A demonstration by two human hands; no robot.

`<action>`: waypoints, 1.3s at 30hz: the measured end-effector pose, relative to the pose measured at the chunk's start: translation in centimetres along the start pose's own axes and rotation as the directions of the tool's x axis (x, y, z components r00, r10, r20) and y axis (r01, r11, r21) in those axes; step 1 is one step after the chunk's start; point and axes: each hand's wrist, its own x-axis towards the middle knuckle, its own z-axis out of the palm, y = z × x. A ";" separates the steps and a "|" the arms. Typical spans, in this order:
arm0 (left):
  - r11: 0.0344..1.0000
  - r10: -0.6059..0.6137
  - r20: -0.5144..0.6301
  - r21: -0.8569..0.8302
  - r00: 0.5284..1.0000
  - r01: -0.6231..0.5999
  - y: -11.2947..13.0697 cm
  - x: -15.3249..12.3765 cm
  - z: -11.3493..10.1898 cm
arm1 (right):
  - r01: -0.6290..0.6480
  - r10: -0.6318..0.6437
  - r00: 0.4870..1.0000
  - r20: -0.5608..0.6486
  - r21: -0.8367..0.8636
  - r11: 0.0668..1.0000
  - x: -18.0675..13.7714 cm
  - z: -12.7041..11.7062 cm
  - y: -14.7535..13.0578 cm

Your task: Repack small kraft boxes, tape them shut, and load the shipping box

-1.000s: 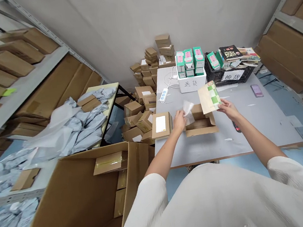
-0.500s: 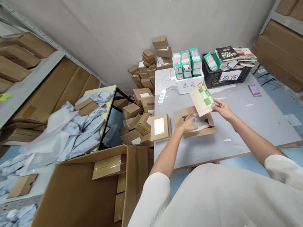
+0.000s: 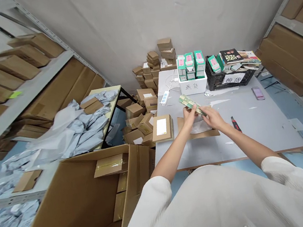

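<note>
Fingers [image 3: 190, 108] of my left hand [image 3: 189, 115] and my right hand [image 3: 212, 119] are curled tight on the same flat green-and-tan packet [image 3: 190, 102]. The left grips its middle and the right pinches the end nearest me. I see the packet tilted, almost edge-on to the camera, held in the air just over the open cardboard box [image 3: 199, 133] on the grey table [image 3: 255, 129]. Whitish wrapping lies inside the box.

From the box, a closed carton with a white label [image 3: 161, 127] sits just beside it at nine o'clock. A small red-and-black tool [image 3: 235, 124] lies near at three o'clock. A white bin [image 3: 193, 85] of green boxes stands at twelve o'clock, with a black crate [image 3: 231, 78] at one o'clock. A big open carton [image 3: 76, 203] stands off the table at eight o'clock.
</note>
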 end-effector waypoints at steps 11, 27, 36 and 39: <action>0.997 -0.075 -0.035 -0.035 0.997 0.074 0.5 0.6 -4.1 | -0.374 0.394 0.919 -0.024 0.261 0.890 1.3 0.2 1.8; 0.958 0.114 -0.189 0.280 0.975 -0.058 0.0 0.5 -3.4 | -0.377 0.486 0.874 -0.005 0.624 0.684 2.2 0.5 2.1; 1.000 -0.015 0.066 -0.011 0.998 0.016 0.4 -1.5 0.0 | -0.115 0.115 0.974 -0.194 0.013 0.993 2.1 1.3 -0.8; 0.997 -0.020 0.055 -0.078 0.998 0.024 0.9 -1.4 -0.3 | -0.033 0.008 0.988 -0.157 -0.155 0.987 1.4 1.8 -1.4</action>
